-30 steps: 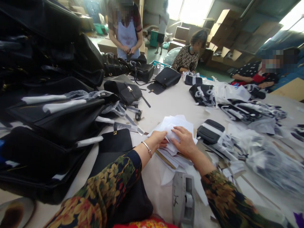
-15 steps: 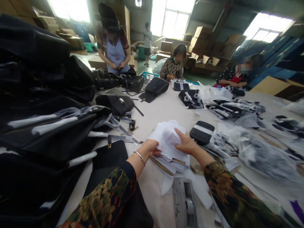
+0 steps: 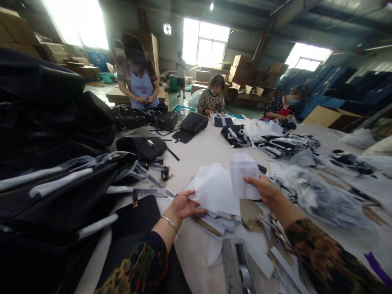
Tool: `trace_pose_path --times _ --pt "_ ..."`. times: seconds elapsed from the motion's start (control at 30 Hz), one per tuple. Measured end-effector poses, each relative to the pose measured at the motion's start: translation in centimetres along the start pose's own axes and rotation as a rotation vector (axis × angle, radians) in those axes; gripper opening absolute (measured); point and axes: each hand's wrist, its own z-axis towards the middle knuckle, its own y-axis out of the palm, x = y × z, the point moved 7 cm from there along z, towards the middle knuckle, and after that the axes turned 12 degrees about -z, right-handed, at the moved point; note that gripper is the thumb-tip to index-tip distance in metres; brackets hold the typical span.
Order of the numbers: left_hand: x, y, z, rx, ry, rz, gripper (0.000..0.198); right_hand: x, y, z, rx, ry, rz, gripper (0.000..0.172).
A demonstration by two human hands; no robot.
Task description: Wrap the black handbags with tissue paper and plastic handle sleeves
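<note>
My right hand (image 3: 266, 190) is closed on a folded white sheet (image 3: 243, 176) and holds it up above the table. A stack of white paper sheets (image 3: 214, 195) lies in front of me. My left hand (image 3: 183, 206) grips the left edge of the top sheet of that stack, thumb on top. A flat black bag (image 3: 139, 218) lies just left of my left wrist.
A heap of black handbags (image 3: 58, 171) fills the left side. A tape dispenser (image 3: 237, 267) stands at the near edge. Wrapped black straps and plastic bags (image 3: 324, 196) cover the right. Three other people (image 3: 211, 98) work at the far side of the table (image 3: 208, 151).
My right hand has lifted a white sheet off the stack and raised it. My left hand slid to the stack's left edge. The camera tilted upward.
</note>
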Motion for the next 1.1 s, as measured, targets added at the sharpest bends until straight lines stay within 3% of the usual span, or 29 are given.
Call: trace_pose_path --times 0.1,0.27,0.4,0.67,0.77,1.1 --pt "-0.3 -0.2 -0.3 -0.116 0.012 -0.107 0.037 -0.3 1.2 0.0 0.03 0.061 0.133 0.041" --pt "0.1 -0.5 -0.6 -0.157 0.037 -0.179 0.039 0.5 3.3 1.2 0.013 0.153 0.311 0.023" --pt "1.0 -0.5 -0.9 -0.169 0.075 -0.245 0.041 1.5 4.1 2.1 -0.022 0.19 0.4 0.019" --pt "2.6 -2.5 -0.8 0.066 0.194 -0.259 0.052 7.4 8.1 2.2 -0.171 0.393 0.462 0.025" --pt "3.6 -2.5 -1.3 0.091 0.179 -0.202 0.051 8.9 8.4 2.2 -0.195 0.43 0.448 0.029" --pt "7.3 -2.7 -4.5 0.242 0.302 -0.073 0.043 7.9 7.6 2.6 -0.221 0.332 0.193 0.025"
